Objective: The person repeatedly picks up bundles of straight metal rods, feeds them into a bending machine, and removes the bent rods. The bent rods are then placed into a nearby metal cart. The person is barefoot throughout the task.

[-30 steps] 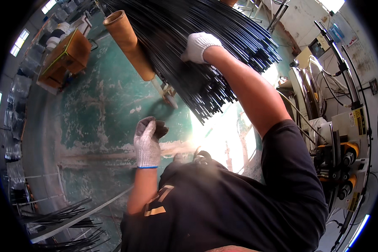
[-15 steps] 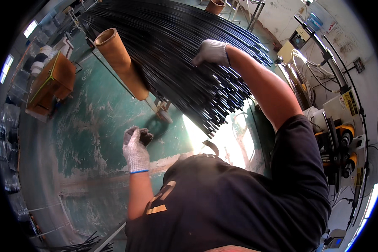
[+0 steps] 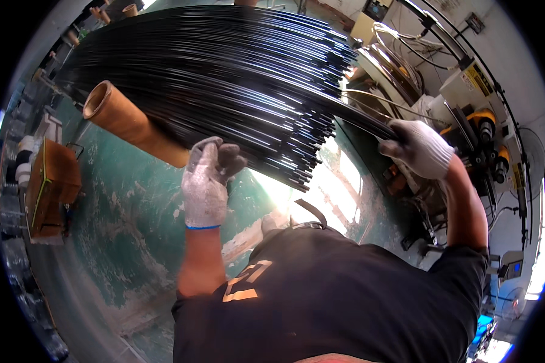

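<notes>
A wide pile of long thin black rods (image 3: 224,78) spreads across the upper middle, its cut ends uneven on the right. My gloved right hand (image 3: 421,148) is closed round a small bunch of black rods (image 3: 360,118), whose ends stick out to the right past the pile. My gloved left hand (image 3: 207,175) is raised near the pile's lower edge, fingers loosely bent and apart, with nothing seen in it. Just left of that hand slants a brown cardboard tube (image 3: 136,127), hollow at its upper end, along the near side of the pile.
To the right stands machinery (image 3: 472,91) with cables and orange-and-black parts. An orange-brown box (image 3: 54,181) is at the left on the worn green floor (image 3: 133,242). Stacks wrapped in clear plastic line the left edge. Sunlight falls on the floor below the rod ends.
My right hand has moved from above the pile to the right and now grips a bunch of rods drawn out past the ends. My left hand has risen toward the pile. The view has shifted.
</notes>
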`<state>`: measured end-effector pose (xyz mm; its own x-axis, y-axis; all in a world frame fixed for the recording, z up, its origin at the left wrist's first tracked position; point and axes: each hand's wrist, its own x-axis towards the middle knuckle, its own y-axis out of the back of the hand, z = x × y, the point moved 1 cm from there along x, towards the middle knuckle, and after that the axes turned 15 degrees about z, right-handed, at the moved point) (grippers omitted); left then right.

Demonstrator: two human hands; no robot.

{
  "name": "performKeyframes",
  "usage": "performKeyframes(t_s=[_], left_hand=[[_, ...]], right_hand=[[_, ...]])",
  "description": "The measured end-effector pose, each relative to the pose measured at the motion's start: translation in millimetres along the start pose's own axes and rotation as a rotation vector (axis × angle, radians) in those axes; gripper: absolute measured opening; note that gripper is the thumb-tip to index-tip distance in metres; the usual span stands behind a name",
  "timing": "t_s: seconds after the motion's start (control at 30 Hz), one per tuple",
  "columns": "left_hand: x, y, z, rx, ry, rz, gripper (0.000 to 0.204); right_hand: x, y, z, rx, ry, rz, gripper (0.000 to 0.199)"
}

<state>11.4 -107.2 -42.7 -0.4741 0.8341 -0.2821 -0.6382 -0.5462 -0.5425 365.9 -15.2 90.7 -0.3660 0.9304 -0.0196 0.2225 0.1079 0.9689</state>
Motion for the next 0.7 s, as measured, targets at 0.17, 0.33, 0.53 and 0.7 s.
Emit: performKeyframes(t_s=[0.17,0.33,0.53,0.7], left_hand=[[40,-42,20,-0.115,0.085,-0.07,0.04],[60,-120,20,-0.164,0.149,-0.05,0.048],[12,-190,-69,-0.201,0.433,-0.116,0.033],[-34,-278,-145,-0.233,0.454,-0.239,0.033]], right_hand=[[-127,57,53,-0.175,-0.322,0.35,0.025],[-247,69,134,-0.377,-0.448,0.662,0.022],[-321,6,305,-0.529,-0.33,0.987,0.027],[-412,-25,492,-0.653,-0.596,1.012,0.028]])
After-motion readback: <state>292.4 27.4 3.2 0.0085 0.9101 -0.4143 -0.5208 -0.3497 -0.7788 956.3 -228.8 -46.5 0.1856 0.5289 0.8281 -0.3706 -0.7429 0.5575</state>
